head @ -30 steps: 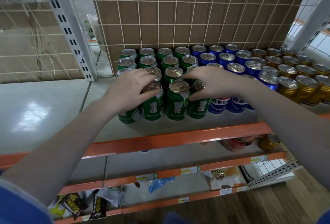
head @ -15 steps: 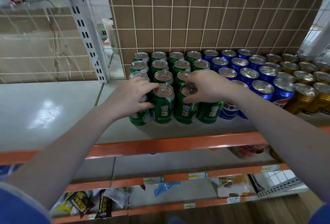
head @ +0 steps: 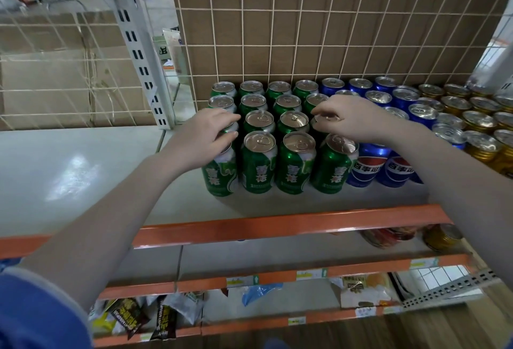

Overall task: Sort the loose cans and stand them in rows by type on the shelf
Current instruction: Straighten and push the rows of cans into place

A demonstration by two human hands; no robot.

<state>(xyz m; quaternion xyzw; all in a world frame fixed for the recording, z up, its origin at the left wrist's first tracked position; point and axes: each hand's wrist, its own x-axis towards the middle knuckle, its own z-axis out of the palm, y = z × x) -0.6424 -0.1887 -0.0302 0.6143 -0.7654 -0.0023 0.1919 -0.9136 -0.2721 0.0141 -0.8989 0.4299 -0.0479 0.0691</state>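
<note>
While the shelf (head: 83,170) already carries its cans standing in blocks by colour against the wire grid (head: 305,29), green cans (head: 259,164) on the left, blue cans (head: 369,168) next and gold cans (head: 483,145) at the far right, two cans on the shelf below look unsorted. At the green block's left edge, the left hand (head: 202,140) curls its fingers round the tops of the two front cans, and the right hand (head: 349,118) pinches the rim of a can in the rightmost green column. Packed so tightly, a sideways shove could tip a neighbour and topple the front row off the orange lip (head: 277,226).
</note>
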